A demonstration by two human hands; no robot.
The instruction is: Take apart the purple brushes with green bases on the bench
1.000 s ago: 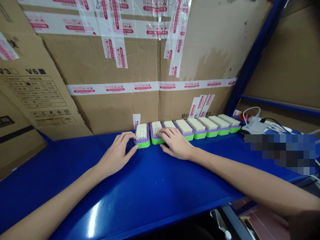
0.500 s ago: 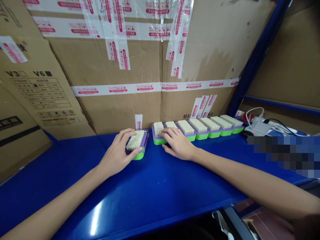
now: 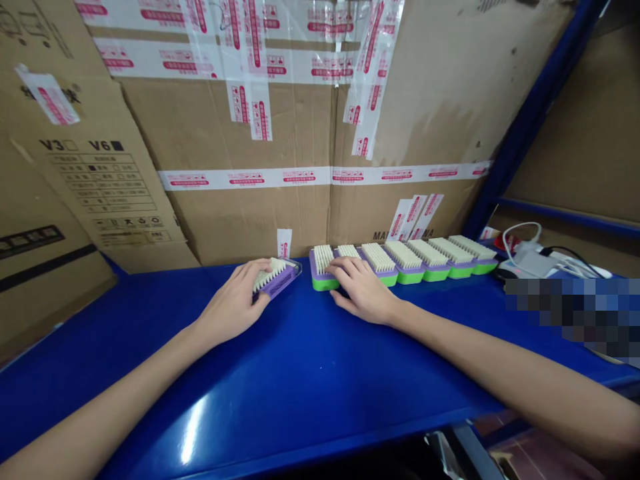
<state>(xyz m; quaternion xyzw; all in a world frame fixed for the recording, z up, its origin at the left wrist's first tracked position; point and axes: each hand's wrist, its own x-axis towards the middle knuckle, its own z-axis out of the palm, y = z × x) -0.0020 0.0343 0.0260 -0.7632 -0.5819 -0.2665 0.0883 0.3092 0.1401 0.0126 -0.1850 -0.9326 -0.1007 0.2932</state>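
My left hand (image 3: 234,303) is closed around a scrub brush (image 3: 278,283) with cream bristles facing up and a purple side. The brush is tilted, and its near end is hidden by my fingers. Farther right, my right hand (image 3: 365,287) curves over another scrub brush (image 3: 349,251) near the left end of a row, fingers on top and thumb at the front. Just left of those fingertips stands the end brush (image 3: 324,259), purple above and green below. Several like brushes (image 3: 429,257) continue the row rightward, bristles up.
Behind the blue tabletop (image 3: 280,387) rises a large taped cardboard box (image 3: 280,213). Another printed carton (image 3: 115,193) leans at the left. A white adapter with cables (image 3: 533,257) lies beyond the row's right end, beside a blue metal post (image 3: 530,120).
The brush in my left hand has tipped and turned, so its purple side now shows and the green base does not. My right hand stays over the row. The view has shifted slightly.
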